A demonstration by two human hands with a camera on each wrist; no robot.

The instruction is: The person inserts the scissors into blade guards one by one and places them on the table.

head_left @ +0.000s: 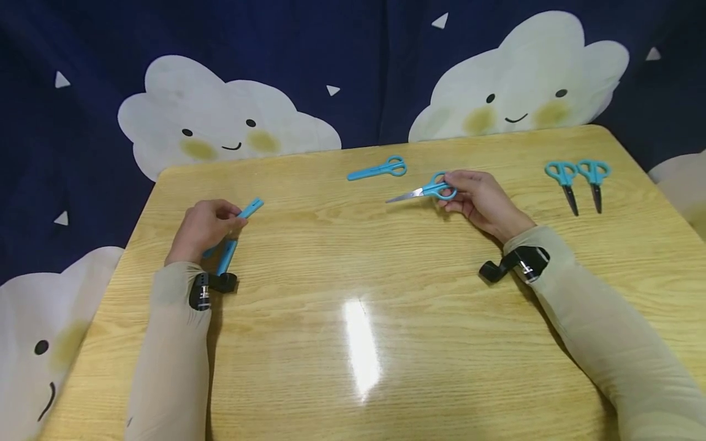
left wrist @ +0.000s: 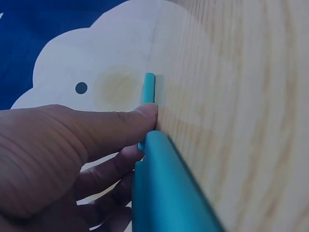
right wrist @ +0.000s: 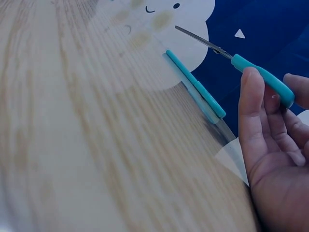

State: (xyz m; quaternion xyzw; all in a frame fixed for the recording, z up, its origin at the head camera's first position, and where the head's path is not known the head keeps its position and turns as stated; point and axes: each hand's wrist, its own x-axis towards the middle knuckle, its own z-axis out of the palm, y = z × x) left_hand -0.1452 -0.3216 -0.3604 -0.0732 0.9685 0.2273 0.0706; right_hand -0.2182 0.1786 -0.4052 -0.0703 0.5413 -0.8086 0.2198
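My left hand (head_left: 204, 226) pinches a light-blue scissor sheath (head_left: 252, 209) between thumb and fingers at the table's left side. Another blue sheath (head_left: 227, 257) lies just below that hand, large and near in the left wrist view. Part of a further blue piece (head_left: 208, 252) shows beside the wrist, mostly hidden. On the other side, my right hand (head_left: 482, 199) grips scissors (right wrist: 263, 77) by their blue handles, above the tabletop. Their bare metal blades point left and look closed. Behind them, a sheathed pair of blue scissors (head_left: 369, 172) lies near the back edge.
Two more blue-handled scissors, one pair (head_left: 569, 190) beside the other (head_left: 595, 184), lie at the back right with dark blades toward me. The wooden table (head_left: 298, 318) ends at a dark blue curtain (head_left: 364, 61) printed with clouds.
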